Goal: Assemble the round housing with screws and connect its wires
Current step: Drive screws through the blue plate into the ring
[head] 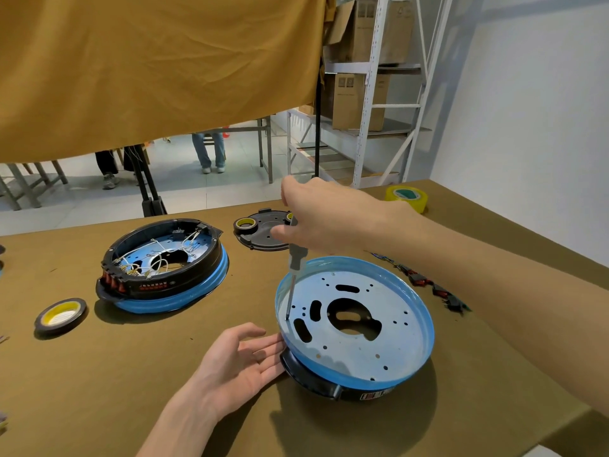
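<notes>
Blue-rimmed housing (359, 328) w/ screwdriver (294, 268) upright

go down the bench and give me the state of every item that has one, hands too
right hand: grips the screwdriver
screwdriver: upright, tip down on the plate near its left rim
left hand: open, fingertips against the near housing's side
near housing: metal plate up, no wires showing
far housing: open, loose white wires inside
black cover: flat on the table, unmounted
tape roll: lying flat
</notes>
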A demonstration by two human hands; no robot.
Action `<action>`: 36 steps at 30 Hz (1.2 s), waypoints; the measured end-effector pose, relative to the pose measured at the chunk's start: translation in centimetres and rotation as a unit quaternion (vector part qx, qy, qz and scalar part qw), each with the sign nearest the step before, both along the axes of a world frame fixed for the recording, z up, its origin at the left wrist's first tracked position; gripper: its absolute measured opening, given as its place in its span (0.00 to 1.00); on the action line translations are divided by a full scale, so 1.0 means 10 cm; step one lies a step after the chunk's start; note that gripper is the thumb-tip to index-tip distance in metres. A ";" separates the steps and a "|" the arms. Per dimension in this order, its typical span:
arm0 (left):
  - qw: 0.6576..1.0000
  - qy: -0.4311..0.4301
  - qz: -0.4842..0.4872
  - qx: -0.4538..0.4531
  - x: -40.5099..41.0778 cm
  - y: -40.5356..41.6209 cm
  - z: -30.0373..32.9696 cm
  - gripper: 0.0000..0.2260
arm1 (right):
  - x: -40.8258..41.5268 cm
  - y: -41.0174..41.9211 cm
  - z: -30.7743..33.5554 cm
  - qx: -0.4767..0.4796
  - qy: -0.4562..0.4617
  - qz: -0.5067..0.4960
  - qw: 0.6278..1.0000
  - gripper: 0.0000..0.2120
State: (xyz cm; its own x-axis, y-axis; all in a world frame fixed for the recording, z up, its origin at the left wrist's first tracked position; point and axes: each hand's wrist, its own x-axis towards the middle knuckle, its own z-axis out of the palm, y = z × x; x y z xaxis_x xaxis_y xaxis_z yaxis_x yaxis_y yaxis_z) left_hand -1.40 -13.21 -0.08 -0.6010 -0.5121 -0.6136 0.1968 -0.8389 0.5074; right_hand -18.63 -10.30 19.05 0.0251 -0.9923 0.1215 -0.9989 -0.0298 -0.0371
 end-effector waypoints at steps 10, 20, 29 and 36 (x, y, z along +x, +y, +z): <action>1.000 0.001 0.000 -0.003 0.00 0.00 0.01 0.19 | 0.02 0.04 0.00 0.027 -0.002 0.028 0.999 0.20; 1.000 -0.012 0.005 -0.010 0.00 0.01 0.01 0.19 | 0.02 0.04 0.01 0.060 -0.014 0.039 0.997 0.23; 1.000 -0.014 0.003 -0.011 -0.01 0.00 -0.02 0.20 | 0.00 0.03 0.04 0.082 -0.049 0.035 0.995 0.25; 1.000 -0.006 -0.003 -0.006 -0.01 -0.01 -0.04 0.19 | 0.02 0.01 -0.01 0.044 -0.020 0.023 0.999 0.24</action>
